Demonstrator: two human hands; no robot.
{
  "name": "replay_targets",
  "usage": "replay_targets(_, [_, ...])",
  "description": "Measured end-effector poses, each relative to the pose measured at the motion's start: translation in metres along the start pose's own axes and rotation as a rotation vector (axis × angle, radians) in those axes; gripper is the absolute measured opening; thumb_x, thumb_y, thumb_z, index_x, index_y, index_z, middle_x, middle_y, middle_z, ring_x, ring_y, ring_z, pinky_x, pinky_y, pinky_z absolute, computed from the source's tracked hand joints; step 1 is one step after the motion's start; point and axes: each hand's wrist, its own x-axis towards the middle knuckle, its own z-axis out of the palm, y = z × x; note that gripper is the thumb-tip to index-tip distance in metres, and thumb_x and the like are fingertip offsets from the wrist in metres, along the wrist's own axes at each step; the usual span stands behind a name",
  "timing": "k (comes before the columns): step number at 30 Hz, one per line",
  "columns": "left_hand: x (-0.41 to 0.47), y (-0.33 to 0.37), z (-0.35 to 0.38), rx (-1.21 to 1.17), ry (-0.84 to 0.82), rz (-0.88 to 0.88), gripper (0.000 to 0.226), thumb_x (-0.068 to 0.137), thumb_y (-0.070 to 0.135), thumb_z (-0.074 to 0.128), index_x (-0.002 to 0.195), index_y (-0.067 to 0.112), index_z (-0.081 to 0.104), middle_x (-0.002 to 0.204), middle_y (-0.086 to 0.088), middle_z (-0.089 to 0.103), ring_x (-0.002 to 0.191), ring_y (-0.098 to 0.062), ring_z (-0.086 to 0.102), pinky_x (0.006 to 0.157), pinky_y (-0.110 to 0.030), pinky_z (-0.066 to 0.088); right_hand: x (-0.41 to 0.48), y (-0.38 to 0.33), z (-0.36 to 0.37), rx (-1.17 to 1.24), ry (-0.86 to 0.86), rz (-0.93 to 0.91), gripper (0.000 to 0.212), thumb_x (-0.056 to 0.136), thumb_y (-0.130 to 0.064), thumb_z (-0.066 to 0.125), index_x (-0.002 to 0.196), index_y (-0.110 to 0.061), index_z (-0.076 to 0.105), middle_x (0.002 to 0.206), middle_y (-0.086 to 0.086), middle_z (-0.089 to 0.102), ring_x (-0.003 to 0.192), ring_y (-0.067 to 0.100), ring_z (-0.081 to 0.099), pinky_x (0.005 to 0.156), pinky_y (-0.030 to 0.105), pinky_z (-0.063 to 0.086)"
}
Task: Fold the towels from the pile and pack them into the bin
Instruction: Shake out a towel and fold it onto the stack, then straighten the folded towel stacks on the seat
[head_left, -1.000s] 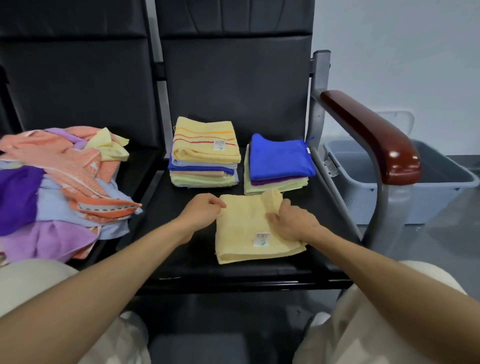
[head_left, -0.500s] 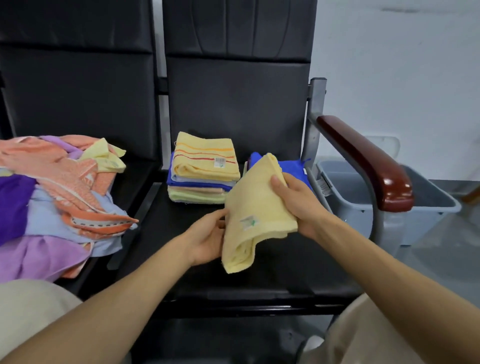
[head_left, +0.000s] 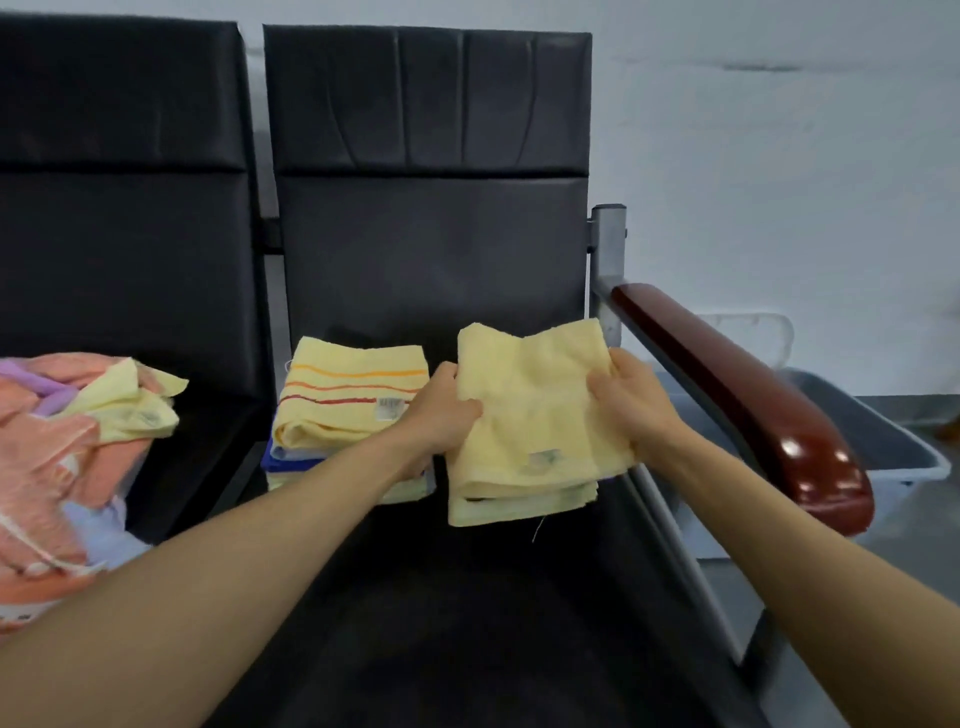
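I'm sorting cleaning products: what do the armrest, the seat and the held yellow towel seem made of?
Armrest: probably varnished reddish wood, glossy with bright highlights; lacquered plastic possible. Seat: black leather or vinyl, dull sheen, creases in the backrest. Yellow towel: soft terry cloth, likely cotton, fuzzy nap and limp folds.

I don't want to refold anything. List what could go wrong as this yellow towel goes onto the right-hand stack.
The yellow towel has a rumpled far edge; released by the left hand and right hand, it may spring open.
It hides most of the lower stack, so it may land off-square.
The left forearm passes by the striped stack and could nudge it.
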Motion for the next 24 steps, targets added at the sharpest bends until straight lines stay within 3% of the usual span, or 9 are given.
replay_targets(4, [0.041,-0.006,0.021,0.132,0.051,-0.035,0.033,0.098,0.017,0.046,0.13,0.016,0.037,0.117,0.0,0.048,0.1,-0.017,0.046,0.078,-0.033,0.038,0.04,0.02,0.016,-0.107,0.024,-0.009,0.025,0.095,-0.01,0.037,0.115,-0.01,0.052,0.11,0.007,0.058,0.105,0.028,0.055,0.092,0.044,0.047])
replay_targets(6, [0.052,-0.014,0.03,0.181,0.041,-0.076,0.038,0.099,0.016,0.046,0.134,0.014,0.034,0.126,-0.005,0.048,0.101,-0.018,0.047,0.078,-0.032,0.038,0.051,0.034,0.024,-0.155,0.012,0.019,0.027,0.097,-0.014,0.041,0.122,-0.01,0.05,0.115,0.006,0.057,0.108,0.027,0.053,0.087,0.039,0.044])
replay_targets(8, [0.058,-0.026,0.04,0.217,0.025,-0.121,0.045,0.1,0.014,0.045,0.141,0.012,0.028,0.133,-0.009,0.046,0.111,-0.023,0.049,0.082,-0.031,0.038,0.058,0.053,0.032,-0.212,-0.008,0.049,0.033,0.096,-0.019,0.049,0.127,-0.009,0.05,0.121,0.007,0.058,0.111,0.027,0.054,0.083,0.03,0.038])
replay_targets(13, [0.065,-0.044,0.052,0.264,0.043,-0.108,0.054,0.101,0.017,0.042,0.15,0.015,0.019,0.145,-0.009,0.039,0.129,-0.028,0.043,0.099,-0.036,0.038,0.058,0.077,0.043,-0.292,0.05,0.058,0.039,0.096,-0.026,0.054,0.129,-0.007,0.049,0.129,0.011,0.057,0.117,0.028,0.053,0.086,0.03,0.037])
replay_targets(16, [0.06,-0.042,0.048,0.251,0.049,-0.122,0.054,0.101,0.015,0.039,0.151,0.016,0.017,0.147,-0.01,0.036,0.131,-0.028,0.04,0.103,-0.038,0.037,0.048,0.068,0.041,-0.335,0.026,0.025,0.04,0.096,-0.023,0.05,0.133,-0.008,0.046,0.132,0.012,0.054,0.119,0.03,0.051,0.092,0.034,0.04])
replay_targets(20, [0.033,-0.039,0.034,0.202,-0.077,-0.091,0.062,0.098,0.014,0.038,0.153,0.026,0.011,0.144,-0.005,0.038,0.129,-0.026,0.042,0.104,-0.042,0.041,0.018,0.051,0.039,-0.512,-0.007,-0.053,0.029,0.094,-0.008,0.04,0.122,-0.005,0.047,0.122,0.016,0.057,0.113,0.036,0.053,0.077,0.035,0.036])
replay_targets(24, [-0.018,-0.042,-0.007,0.133,-0.129,0.001,0.057,0.095,0.003,0.043,0.148,0.023,0.034,0.138,0.007,0.045,0.124,-0.017,0.049,0.098,-0.029,0.042,-0.027,0.024,0.048,-0.908,0.053,-0.264,0.036,0.086,-0.007,0.045,0.122,-0.009,0.05,0.127,0.009,0.056,0.116,0.03,0.05,0.093,0.039,0.04])
